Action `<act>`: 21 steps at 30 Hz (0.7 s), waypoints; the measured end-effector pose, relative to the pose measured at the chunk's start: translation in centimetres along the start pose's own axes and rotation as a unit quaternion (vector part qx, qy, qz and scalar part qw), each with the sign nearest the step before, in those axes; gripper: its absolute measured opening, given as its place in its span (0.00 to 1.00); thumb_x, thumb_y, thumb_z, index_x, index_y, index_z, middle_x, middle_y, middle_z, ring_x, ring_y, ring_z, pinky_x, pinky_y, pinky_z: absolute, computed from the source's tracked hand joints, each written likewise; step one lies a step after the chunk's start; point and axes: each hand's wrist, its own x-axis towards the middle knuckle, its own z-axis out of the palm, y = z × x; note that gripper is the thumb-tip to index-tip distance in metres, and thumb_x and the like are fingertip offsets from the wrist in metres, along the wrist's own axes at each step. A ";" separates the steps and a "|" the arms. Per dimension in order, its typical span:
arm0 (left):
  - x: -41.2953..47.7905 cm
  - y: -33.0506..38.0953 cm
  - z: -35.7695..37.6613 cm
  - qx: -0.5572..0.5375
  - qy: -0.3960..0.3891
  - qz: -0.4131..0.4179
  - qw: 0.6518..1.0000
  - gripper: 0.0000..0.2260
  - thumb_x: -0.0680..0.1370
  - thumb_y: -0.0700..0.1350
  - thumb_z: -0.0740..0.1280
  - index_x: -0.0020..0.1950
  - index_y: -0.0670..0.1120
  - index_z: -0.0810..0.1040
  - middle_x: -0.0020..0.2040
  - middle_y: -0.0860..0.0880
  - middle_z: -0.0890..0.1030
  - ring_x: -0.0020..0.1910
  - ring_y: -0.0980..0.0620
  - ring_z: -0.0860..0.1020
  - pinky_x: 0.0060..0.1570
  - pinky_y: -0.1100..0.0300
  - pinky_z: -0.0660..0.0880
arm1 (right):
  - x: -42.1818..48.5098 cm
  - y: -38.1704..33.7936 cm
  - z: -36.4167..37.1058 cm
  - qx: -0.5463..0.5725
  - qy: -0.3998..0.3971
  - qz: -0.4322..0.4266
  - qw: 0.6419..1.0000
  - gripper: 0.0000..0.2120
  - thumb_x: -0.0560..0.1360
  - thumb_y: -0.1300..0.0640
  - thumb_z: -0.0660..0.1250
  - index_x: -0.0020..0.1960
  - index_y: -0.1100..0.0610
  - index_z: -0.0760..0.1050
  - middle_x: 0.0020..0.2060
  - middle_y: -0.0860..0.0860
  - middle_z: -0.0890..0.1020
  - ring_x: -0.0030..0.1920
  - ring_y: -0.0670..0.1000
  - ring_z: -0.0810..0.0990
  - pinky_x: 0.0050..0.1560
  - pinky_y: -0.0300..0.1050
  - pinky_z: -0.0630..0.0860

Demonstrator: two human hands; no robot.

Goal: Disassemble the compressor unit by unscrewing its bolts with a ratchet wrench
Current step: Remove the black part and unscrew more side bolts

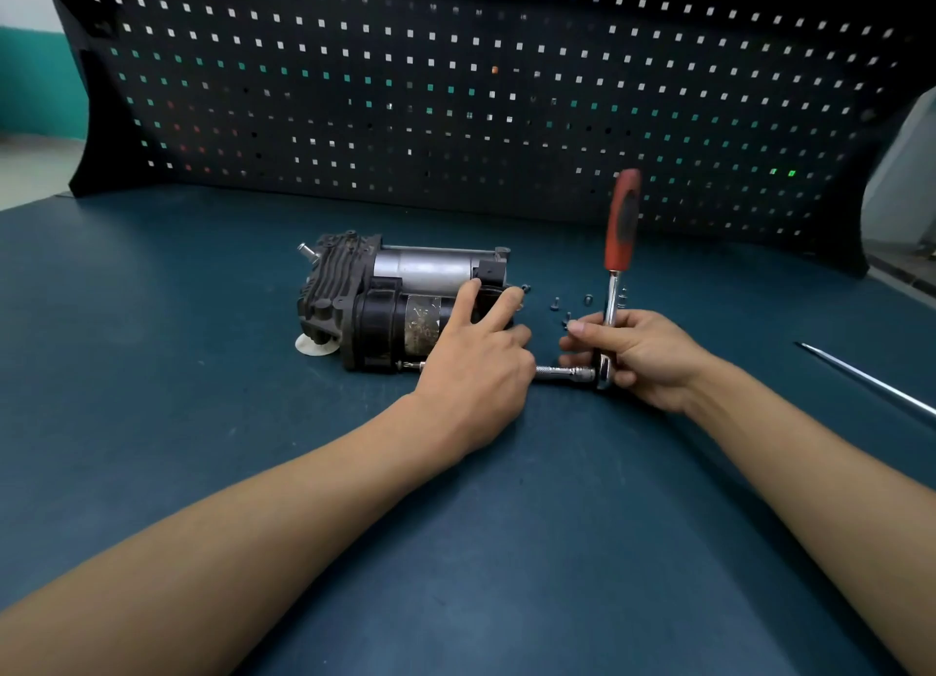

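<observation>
Black-and-silver compressor unit (pixel 400 300) lies on its side mid-bench (pixel 202 422). Left hand (pixel 476 366) rests on it with index and middle fingers straight and the others curled over the extension bar (pixel 562 372) that runs to the ratchet wrench (pixel 620 240). Right hand (pixel 633 356) is clamped on the wrench shaft above its head, red handle up; loose bolts (pixel 587 300) lie just behind, pegboard (pixel 456 93) beyond.

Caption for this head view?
Left hand rests on the compressor while right hand grips the ratchet wrench beside loose bolts.
</observation>
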 end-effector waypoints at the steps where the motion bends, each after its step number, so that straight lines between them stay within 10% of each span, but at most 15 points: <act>1: 0.0 0.0 0.0 0.000 0.000 -0.002 1.000 0.16 0.81 0.44 0.54 0.51 0.50 0.82 0.51 0.53 0.78 0.75 0.41 0.55 0.72 0.36 0.47 | 0.1 0.0 0.1 0.002 0.012 0.005 1.000 0.07 0.71 0.60 0.74 0.46 0.59 0.77 0.36 0.53 0.86 0.36 0.52 0.87 0.15 0.33 0.59; 15: -0.2 -0.2 0.6 -0.003 0.036 0.000 0.999 0.13 0.81 0.47 0.58 0.45 0.49 0.82 0.46 0.53 0.79 0.73 0.42 0.61 0.72 0.37 0.48 | -0.8 0.8 -0.6 0.004 0.010 -0.088 0.996 0.09 0.66 0.59 0.76 0.45 0.55 0.81 0.37 0.52 0.85 0.39 0.49 0.86 0.20 0.35 0.65; 21: -0.2 -0.3 0.9 0.003 0.041 0.002 0.999 0.12 0.81 0.46 0.57 0.46 0.48 0.81 0.46 0.53 0.79 0.73 0.42 0.61 0.71 0.37 0.48 | -1.8 1.1 -2.0 -0.122 -0.093 -0.188 0.970 0.05 0.63 0.59 0.78 0.35 0.50 0.85 0.44 0.49 0.88 0.44 0.45 0.83 0.39 0.36 0.76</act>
